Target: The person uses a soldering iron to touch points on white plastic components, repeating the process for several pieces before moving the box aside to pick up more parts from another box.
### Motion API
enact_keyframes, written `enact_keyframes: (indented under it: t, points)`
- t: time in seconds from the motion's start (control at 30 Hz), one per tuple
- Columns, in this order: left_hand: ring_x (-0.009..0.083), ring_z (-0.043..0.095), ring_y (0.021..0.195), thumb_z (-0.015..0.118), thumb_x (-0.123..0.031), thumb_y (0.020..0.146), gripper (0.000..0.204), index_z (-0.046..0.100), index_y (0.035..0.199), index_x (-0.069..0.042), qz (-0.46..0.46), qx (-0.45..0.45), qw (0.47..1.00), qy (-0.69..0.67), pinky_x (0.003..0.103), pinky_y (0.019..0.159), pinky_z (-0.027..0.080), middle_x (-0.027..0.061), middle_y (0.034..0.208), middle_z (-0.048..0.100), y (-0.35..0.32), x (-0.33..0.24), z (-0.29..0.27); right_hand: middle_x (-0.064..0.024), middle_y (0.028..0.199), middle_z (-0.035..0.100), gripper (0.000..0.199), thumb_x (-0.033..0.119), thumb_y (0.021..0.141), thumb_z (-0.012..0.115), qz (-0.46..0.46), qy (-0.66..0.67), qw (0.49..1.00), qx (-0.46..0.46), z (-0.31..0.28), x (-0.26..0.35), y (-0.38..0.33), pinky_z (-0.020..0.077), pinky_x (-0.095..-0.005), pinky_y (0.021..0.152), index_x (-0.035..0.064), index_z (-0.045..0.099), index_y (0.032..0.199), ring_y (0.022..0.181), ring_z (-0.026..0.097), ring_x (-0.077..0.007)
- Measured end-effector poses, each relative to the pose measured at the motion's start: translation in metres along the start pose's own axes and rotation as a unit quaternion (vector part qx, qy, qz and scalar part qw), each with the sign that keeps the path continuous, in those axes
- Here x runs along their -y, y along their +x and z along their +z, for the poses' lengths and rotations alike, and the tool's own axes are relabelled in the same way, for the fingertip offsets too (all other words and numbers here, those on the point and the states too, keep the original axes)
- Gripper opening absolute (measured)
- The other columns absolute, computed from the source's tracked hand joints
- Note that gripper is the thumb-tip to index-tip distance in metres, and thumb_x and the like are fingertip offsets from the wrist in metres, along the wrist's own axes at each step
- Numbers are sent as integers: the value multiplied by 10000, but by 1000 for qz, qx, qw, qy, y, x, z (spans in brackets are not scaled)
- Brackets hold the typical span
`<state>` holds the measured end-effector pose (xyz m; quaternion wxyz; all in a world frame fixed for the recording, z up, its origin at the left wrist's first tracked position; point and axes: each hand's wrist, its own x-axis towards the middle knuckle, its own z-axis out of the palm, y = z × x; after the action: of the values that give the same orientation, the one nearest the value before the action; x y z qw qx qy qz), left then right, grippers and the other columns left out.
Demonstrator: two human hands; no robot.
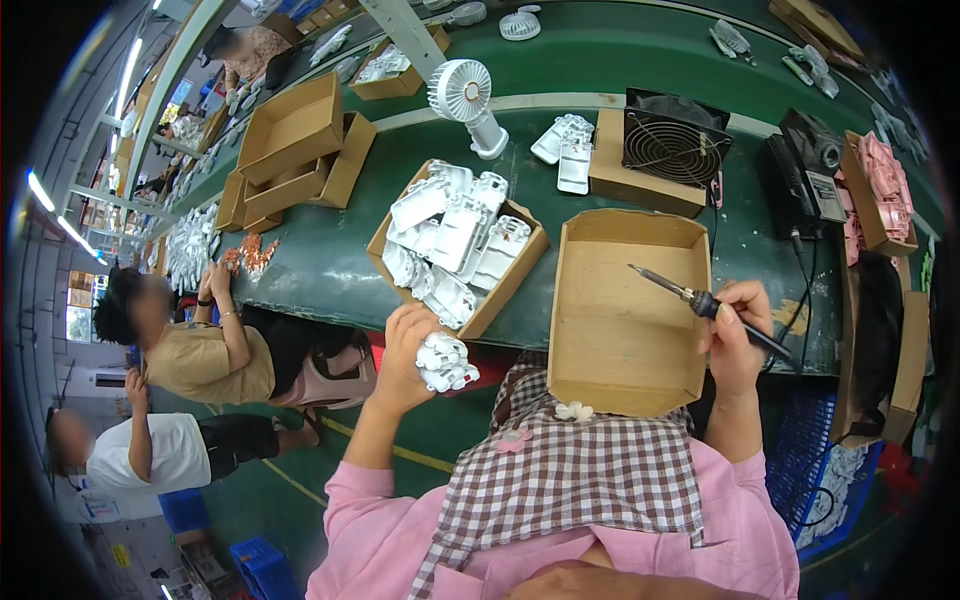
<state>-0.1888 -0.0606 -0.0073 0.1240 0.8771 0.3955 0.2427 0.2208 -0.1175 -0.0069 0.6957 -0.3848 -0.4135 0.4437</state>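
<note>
My left hand [402,352] is closed around a bunch of small white plastic parts [446,363], held just off the bench's front edge. Beside it stands a cardboard box [520,262] heaped with white plastic casings [455,225]. My right hand [742,335] grips a soldering iron [706,304] by its black handle. The iron's metal tip points up and left, over a shallow cardboard tray [630,372] whose bottom shows bare. That tray sits in front of me, reaching over the edge toward my checked apron.
A white handheld fan [466,95] stands behind the casings. A black extractor fan [676,140] and a black soldering station [800,175] with its cable are at the back right. Stacked cardboard boxes [292,130] lie left; pink parts [882,185] fill a box right. Two people are nearby left.
</note>
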Motion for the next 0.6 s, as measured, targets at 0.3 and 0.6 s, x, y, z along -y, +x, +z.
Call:
enact_keyframes:
  t: [0.3, 0.6]
  points:
    - [379, 435, 1075, 720, -41, 600, 593, 466, 1135, -38, -71, -152, 986, 18, 482, 976, 311, 144, 1090, 504, 33, -34, 53, -67, 784, 516, 300, 139, 814, 685, -47, -120, 991, 46, -13, -21, -22, 367, -237, 584, 25, 495, 1016, 643, 454, -106]
    - [298, 476, 1043, 765, -38, 664, 584, 467, 1167, -43, -150, -182, 972, 8, 373, 927, 384, 120, 1058, 521, 69, -39, 73, -53, 773, 505, 326, 140, 819, 677, -37, -64, 997, 10, -10, -22, -19, 366, -226, 587, 17, 465, 1034, 641, 449, -95]
